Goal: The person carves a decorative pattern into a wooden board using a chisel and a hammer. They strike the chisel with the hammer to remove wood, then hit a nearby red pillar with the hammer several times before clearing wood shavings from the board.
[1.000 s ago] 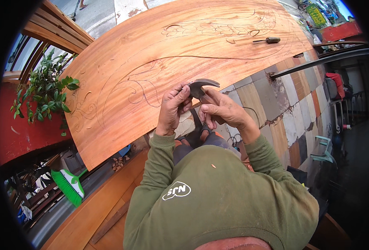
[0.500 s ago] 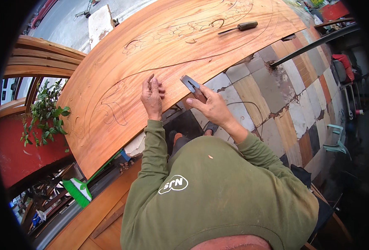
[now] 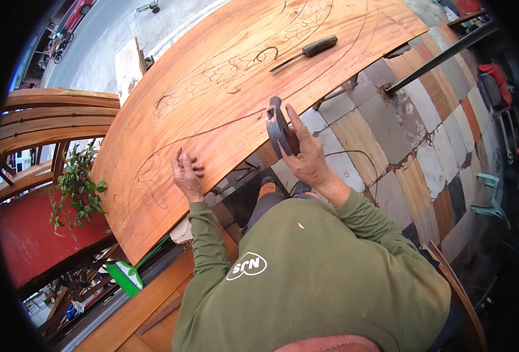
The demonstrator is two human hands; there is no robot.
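Note:
In my right hand (image 3: 313,163) is a small hand plane (image 3: 277,125) with a dark curved body, tilted up on edge with its far end over the panel's near edge. My index finger points up beside the tool, apart from its top. My left hand (image 3: 188,175) is over the wooden panel (image 3: 224,154) near that same edge, fingers loosely curled and apart, nothing in them. Scroll and leaf outlines run across the panel. Farther back on it lies a chisel-like tool (image 3: 318,46) with a dark handle and thin blade.
Curved wooden slats (image 3: 60,114) and a leafy plant (image 3: 78,188) above a red planter wall (image 3: 42,240) stand at the left. A green broom (image 3: 125,277) is below the panel. Patchwork tiles (image 3: 388,135), a dark metal bar (image 3: 441,58) and a pale green chair (image 3: 489,199) are at right.
My right hand has turned the hand plane, so its flat metal sole no longer faces up. My left hand has shifted slightly left along the panel's edge. The whole view has swung a little.

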